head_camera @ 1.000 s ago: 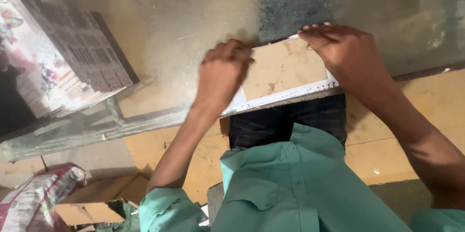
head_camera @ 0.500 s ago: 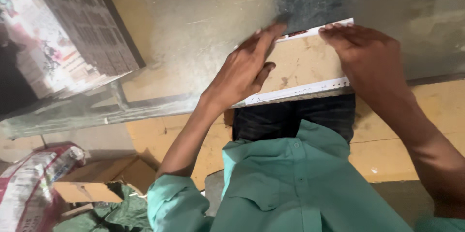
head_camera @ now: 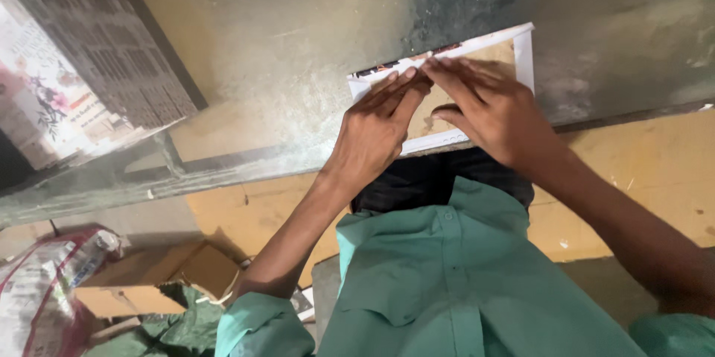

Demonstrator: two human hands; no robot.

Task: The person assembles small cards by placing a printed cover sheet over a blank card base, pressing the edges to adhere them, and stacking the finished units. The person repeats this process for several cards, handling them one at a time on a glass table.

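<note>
**Card sheet overhanging the near edge of the worktable**

The glass-topped worktable (head_camera: pixel 283 66) carries a stack of printed sheets (head_camera: pixel 82 81) far to the left of the brown card sheet with white border (head_camera: pixel 477 66). That card sits at the table's near edge, slightly overhanging. The left hand (head_camera: pixel 372 133) and right hand (head_camera: pixel 495 111) press flat on it, fingers extended and close together, fingertips meeting at its far border. Uneven pressure could likely skew the fold or tip the card off.

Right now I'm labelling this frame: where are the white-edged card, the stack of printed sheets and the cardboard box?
white-edged card (head_camera: pixel 526 48), head view, its white right border.
stack of printed sheets (head_camera: pixel 112 51), head view, its ribbed side.
cardboard box (head_camera: pixel 141 282), head view, its brown top flap.
</note>
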